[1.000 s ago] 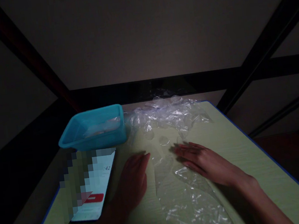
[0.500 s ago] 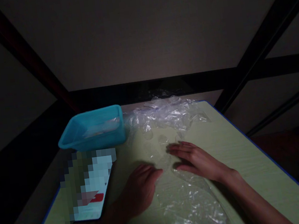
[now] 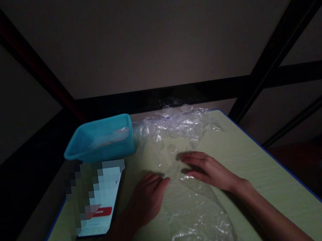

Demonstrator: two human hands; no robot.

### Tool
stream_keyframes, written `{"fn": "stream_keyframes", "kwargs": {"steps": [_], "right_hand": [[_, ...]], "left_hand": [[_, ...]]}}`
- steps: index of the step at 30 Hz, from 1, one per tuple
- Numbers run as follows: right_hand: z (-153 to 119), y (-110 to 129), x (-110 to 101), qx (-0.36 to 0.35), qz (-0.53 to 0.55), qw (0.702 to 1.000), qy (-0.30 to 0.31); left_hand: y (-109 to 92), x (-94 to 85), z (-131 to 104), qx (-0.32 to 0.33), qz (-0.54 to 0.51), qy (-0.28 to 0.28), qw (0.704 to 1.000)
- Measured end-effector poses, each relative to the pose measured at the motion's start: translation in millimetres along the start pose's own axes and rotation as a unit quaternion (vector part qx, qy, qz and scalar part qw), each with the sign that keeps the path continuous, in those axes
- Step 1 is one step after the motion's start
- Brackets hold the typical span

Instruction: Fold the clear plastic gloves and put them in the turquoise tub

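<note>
A clear disposable plastic glove point(image 3: 194, 210) lies spread on the table, its finger ends pointing away from me and its wrinkled cuff end toward me. My left hand point(image 3: 150, 198) rests at the glove's left edge, thumb stretched out and apart from the partly bent fingers. On the other side, my right hand point(image 3: 206, 169) is over the glove's right edge, fingers extended and thumb apart. Neither hand visibly grips anything. Beyond the hands lies a crumpled heap of similar clear plastic gloves point(image 3: 176, 124) along the far table edge.
A blue plastic basket point(image 3: 108, 149) stands at the back left with something pale inside. In front of it lies a phone point(image 3: 98, 222) with a lit, partly blurred screen. The light green table point(image 3: 261, 170) has a blue edge; a wall rises behind it.
The near end of the glove has shifted a little to the left and lies somewhat flatter. Both hands have moved very slightly left and away from me.
</note>
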State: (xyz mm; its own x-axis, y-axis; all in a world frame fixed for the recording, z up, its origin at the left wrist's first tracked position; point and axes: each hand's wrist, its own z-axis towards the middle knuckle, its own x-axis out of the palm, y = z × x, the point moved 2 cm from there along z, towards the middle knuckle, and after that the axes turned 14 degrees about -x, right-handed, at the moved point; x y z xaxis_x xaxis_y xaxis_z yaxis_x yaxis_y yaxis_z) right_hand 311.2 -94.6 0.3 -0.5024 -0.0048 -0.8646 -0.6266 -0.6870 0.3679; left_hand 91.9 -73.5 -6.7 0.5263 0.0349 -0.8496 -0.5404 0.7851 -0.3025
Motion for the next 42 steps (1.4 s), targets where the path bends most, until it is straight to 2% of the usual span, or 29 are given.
{"fn": "stream_keyframes", "kwargs": {"steps": [3,6,9,13,21,27,36,42], "right_hand": [[-3.1,-3.6,-4.3,0.022,0.001,1.0,-0.022],[-1.9,-3.7,-3.4,0.021,-0.001,1.0,-0.016],[1.5,-1.9,0.3,0.007,-0.002,1.0,0.003],[0.4,-3.6,-0.7,0.004,-0.004,1.0,0.021],[-16.2,-13.4,-18.3,0.048,0.022,0.998,0.028],[-16.4,-6.3,-23.3,0.066,0.004,0.997,0.045],[-12.2,4.9,-25.1,0.021,-0.014,0.999,0.036],[-4.7,30.9,-40.6,-0.027,0.03,0.999,0.036]], "left_hand": [[-4.5,0.8,-0.5,-0.028,-0.044,0.006,0.999],[-14.4,3.2,1.3,-0.044,-0.087,0.062,0.993],[-21.6,6.3,3.9,-0.044,-0.086,0.108,0.989],[-22.0,8.9,5.5,-0.056,-0.077,0.132,0.987],[-18.3,11.5,2.2,-0.058,-0.088,0.14,0.985],[-16.5,11.0,2.3,-0.057,-0.09,0.139,0.985],[-9.2,8.3,0.0,-0.061,-0.117,0.111,0.985],[-2.8,9.9,-0.4,-0.108,-0.18,0.104,0.972]]}}
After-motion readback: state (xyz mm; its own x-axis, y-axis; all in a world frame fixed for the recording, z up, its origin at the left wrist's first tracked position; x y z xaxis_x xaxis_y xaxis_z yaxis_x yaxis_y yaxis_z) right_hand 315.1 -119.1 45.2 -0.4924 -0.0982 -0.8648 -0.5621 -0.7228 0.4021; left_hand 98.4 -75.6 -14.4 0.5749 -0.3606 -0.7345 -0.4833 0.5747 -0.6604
